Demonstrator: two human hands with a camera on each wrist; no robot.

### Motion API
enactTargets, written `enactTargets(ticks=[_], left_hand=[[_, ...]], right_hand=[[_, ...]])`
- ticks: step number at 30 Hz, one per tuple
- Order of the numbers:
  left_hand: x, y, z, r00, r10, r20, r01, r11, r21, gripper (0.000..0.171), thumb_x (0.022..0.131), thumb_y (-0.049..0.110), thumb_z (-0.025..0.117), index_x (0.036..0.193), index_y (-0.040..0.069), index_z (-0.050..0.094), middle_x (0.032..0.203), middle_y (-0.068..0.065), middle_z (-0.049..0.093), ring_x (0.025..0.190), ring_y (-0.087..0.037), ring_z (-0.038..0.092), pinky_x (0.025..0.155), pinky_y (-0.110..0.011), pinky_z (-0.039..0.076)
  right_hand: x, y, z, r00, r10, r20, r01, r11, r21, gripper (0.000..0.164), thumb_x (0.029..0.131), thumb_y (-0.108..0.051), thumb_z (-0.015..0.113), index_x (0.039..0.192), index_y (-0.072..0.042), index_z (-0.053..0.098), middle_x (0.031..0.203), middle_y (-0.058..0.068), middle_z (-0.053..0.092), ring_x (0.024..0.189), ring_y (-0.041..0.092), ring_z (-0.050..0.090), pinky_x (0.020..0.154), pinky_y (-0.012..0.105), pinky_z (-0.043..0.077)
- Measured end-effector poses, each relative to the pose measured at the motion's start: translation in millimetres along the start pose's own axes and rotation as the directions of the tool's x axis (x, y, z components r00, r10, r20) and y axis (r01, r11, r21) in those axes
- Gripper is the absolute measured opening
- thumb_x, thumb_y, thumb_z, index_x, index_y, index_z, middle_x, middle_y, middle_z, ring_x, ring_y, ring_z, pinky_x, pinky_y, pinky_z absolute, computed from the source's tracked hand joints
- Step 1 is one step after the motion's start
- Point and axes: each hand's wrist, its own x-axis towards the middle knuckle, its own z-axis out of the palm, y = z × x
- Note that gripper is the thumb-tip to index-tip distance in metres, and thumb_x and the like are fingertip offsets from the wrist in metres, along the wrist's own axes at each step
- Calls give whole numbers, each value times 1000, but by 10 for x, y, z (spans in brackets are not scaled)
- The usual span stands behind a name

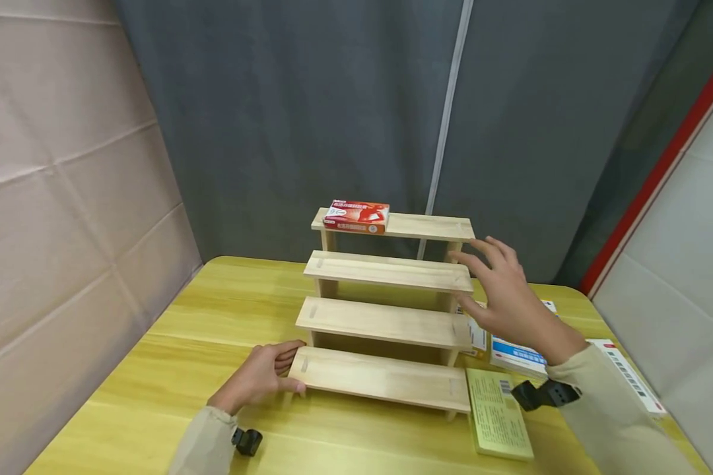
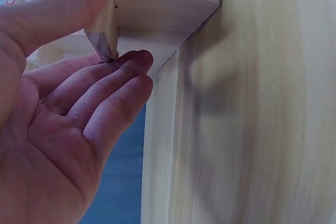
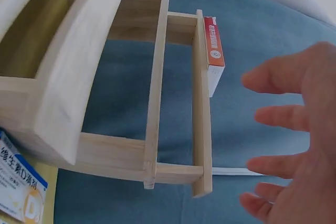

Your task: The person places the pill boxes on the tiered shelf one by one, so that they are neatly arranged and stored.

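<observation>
Seems early: has the red box (image 1: pixel 356 218) on the top tier (image 1: pixel 430 226), perhaps leaves other boxes (image 1: pixel 500 414) on the desk (image 1: pixel 172 382) to place. Pinches the stepped wooden stand (image 1: pixel 386 323) with the left hand (image 1: pixel 260 377), holds the right hand (image 1: pixel 507 300) wide, empty.

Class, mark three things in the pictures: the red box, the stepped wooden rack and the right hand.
Red box (image 1: pixel 356 214): head view, on its top face.
Stepped wooden rack (image 1: pixel 381 321): head view, on the second-lowest shelf board.
Right hand (image 1: pixel 504 295): head view, on its back.
</observation>
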Motion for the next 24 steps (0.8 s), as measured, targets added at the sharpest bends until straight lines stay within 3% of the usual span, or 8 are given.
enactTargets(ticks=[7, 15, 21, 24], left_hand=[[2, 7, -6, 1000, 2, -7, -2, 1000, -25, 93, 76, 27, 87, 149, -8, 42, 148, -28, 49, 134, -43, 53, 105, -38, 56], [4, 24, -15, 1000, -7, -14, 7, 1000, 3, 92, 75, 26, 88, 148, -8, 43, 148, -29, 49, 135, -44, 52, 107, -42, 54], [-7, 21, 2, 1000, -9, -12, 9, 1000, 24, 91, 76, 21, 87, 150, -7, 41, 152, -30, 44, 137, -46, 49, 109, -44, 52], [-1, 16, 12, 1000, 3, -6, -2, 1000, 21, 92, 77, 22, 87, 150, -8, 39, 152, -30, 43, 137, -46, 49, 108, -44, 52]], right_hand=[[-312, 1, 40, 997, 63, 43, -62, 998, -14, 63, 92, -20, 72, 148, -8, 47, 150, 28, 41, 135, 50, 40, 102, 72, 44], [-737, 116, 306, 985, 158, 75, -155, 987, -42, 57, 89, -23, 76, 139, -4, 57, 138, 27, 55, 125, 47, 54, 94, 66, 53], [-1029, 207, 504, 953, 244, 177, -228, 968, -106, 53, 86, -30, 78, 132, -7, 64, 135, 28, 57, 118, 50, 58, 86, 65, 56], [-1138, 239, 591, 926, 295, 236, -275, 954, -115, 53, 87, -32, 78, 132, -9, 64, 135, 28, 57, 117, 51, 58, 86, 66, 55]])
